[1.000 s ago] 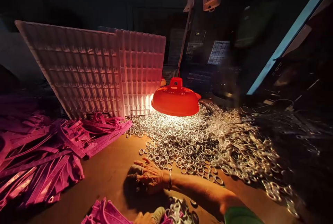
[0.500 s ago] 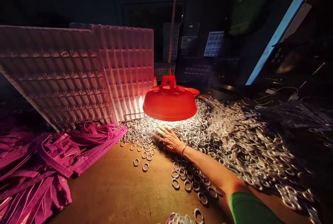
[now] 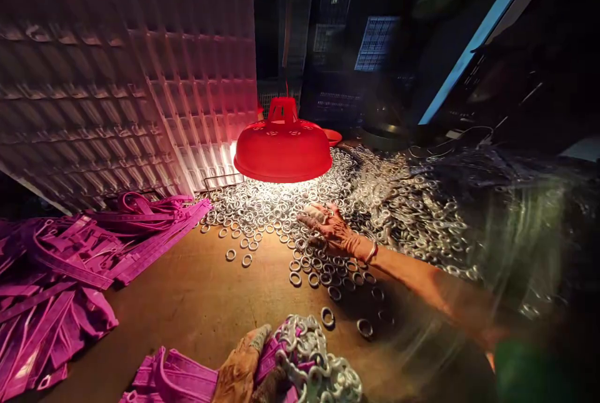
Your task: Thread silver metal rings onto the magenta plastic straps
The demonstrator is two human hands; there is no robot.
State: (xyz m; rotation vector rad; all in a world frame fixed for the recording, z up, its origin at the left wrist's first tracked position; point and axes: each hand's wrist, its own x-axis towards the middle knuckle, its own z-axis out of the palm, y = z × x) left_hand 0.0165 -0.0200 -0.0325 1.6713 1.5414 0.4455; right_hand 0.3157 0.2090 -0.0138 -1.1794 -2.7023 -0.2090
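Observation:
My left hand (image 3: 239, 362), with a pale wrap on one fingertip, is closed round a bundle of pink straps (image 3: 175, 375) at the bottom edge. A thick cluster of silvery rings (image 3: 323, 368) hangs on the straps at its right side. Over the heap of loose rings (image 3: 276, 203) lies my right hand (image 3: 330, 228), palm down, a bracelet at its wrist. Its fingers are bent a little and partly apart, one with a pale wrap; the space under the palm is hidden.
A red lamp (image 3: 284, 150) hangs low above the rings. Pink straps (image 3: 70, 272) are piled at the left. Behind them stand tall ribbed panels (image 3: 197, 78). More rings spread to the right on the brown table (image 3: 187, 303). Dark crates (image 3: 377, 44) stand at the back.
The view has shifted down and right. My left hand with the pink straps has come into view at the bottom. My right hand has drawn back rightward across the rings, away from under the lamp.

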